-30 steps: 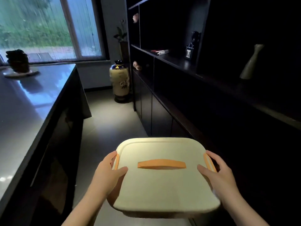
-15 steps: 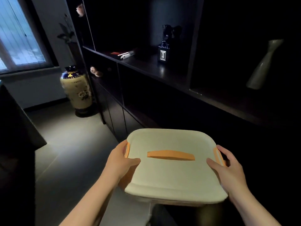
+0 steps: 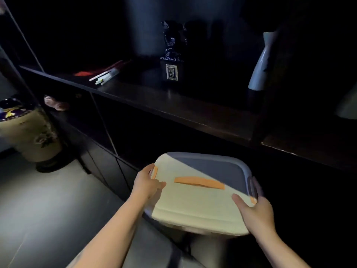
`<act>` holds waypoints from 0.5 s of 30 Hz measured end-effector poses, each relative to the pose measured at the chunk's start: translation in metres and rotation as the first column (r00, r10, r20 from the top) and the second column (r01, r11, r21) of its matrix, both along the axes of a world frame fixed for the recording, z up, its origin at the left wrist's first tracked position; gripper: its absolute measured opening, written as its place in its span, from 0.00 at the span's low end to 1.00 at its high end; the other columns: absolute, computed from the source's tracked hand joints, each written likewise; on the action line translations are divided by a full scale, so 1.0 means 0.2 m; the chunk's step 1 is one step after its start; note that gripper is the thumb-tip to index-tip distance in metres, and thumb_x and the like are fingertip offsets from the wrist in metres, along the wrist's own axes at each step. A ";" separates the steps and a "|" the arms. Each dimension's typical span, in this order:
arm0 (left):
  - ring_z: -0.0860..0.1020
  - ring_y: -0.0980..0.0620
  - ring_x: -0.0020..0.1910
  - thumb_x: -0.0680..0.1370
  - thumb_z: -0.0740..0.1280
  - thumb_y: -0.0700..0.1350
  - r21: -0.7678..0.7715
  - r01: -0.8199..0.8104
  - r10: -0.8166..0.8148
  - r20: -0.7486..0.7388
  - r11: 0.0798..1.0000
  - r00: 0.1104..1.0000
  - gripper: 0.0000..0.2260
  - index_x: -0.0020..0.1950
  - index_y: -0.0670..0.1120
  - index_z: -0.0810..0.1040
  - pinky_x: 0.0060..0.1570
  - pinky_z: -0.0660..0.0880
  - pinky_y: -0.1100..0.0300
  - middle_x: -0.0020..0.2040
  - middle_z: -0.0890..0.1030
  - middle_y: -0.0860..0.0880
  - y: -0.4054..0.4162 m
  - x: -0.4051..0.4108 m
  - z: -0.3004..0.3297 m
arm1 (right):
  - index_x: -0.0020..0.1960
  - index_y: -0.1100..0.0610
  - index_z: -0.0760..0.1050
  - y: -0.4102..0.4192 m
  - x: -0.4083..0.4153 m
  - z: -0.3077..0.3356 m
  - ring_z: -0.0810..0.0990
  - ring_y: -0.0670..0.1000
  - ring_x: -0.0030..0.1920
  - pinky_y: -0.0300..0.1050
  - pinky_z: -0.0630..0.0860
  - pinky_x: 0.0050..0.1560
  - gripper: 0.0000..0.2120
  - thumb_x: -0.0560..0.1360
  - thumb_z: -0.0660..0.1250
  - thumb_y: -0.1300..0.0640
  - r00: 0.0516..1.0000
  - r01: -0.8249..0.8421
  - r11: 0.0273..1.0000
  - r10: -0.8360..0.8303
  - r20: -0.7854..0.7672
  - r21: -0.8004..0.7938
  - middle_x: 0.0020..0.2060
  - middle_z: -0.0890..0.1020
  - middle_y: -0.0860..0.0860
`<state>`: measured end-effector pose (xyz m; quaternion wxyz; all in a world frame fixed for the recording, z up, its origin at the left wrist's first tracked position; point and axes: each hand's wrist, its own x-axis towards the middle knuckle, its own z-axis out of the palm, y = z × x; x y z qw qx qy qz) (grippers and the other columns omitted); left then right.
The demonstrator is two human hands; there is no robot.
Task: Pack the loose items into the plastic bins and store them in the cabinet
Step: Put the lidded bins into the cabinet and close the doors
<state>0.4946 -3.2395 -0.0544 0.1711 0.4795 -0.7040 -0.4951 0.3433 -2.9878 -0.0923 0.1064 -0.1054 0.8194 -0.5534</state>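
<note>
A dark cabinet [image 3: 193, 117] of open shelves filled the space above and beyond both hands. On its shelf, up and to the left of the left hand [image 3: 148, 182], a bundle of pale sticks [image 3: 104, 77] lay beside something red [image 3: 83, 73]. Well above that hand stood a dark figurine [image 3: 172, 53] bearing a small plaque. High above the right hand [image 3: 255, 211], a pale slender vase [image 3: 260, 62] stood upright. Far left of the left hand, a large patterned floor vase [image 3: 29, 136] sat on the grey floor [image 3: 48, 200], which was softly lit.

bins: 1 [image 3: 201, 202] | hands: 2 [image 3: 147, 183] [image 3: 255, 211] | floor vases: 1 [image 3: 29, 132] | white bottles: 1 [image 3: 261, 62]
</note>
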 end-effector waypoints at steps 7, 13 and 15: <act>0.77 0.45 0.55 0.71 0.72 0.47 -0.407 0.264 -0.207 0.180 0.874 0.962 0.15 0.55 0.47 0.76 0.50 0.74 0.53 0.51 0.79 0.49 -0.40 -0.23 0.04 | 0.60 0.48 0.78 -0.40 0.10 0.10 0.75 0.58 0.63 0.58 0.69 0.60 0.16 0.73 0.70 0.51 0.883 0.283 0.884 -0.090 -0.461 0.371 0.63 0.76 0.53; 0.76 0.47 0.61 0.77 0.57 0.54 -0.748 0.583 -0.547 0.358 0.317 0.756 0.17 0.62 0.52 0.77 0.61 0.72 0.49 0.62 0.78 0.49 -0.16 -0.10 -0.11 | 0.60 0.47 0.79 -0.51 0.37 -0.01 0.76 0.48 0.62 0.47 0.63 0.59 0.25 0.70 0.61 0.36 0.730 0.168 0.787 0.306 -0.611 0.594 0.61 0.79 0.44; 0.78 0.47 0.59 0.76 0.55 0.53 -0.780 0.575 -0.538 0.383 0.248 0.751 0.19 0.61 0.51 0.79 0.58 0.75 0.49 0.59 0.80 0.49 -0.16 -0.12 -0.14 | 0.61 0.46 0.78 -0.52 0.37 -0.02 0.75 0.47 0.64 0.46 0.63 0.60 0.26 0.70 0.60 0.33 0.737 0.175 0.768 0.313 -0.599 0.616 0.63 0.78 0.43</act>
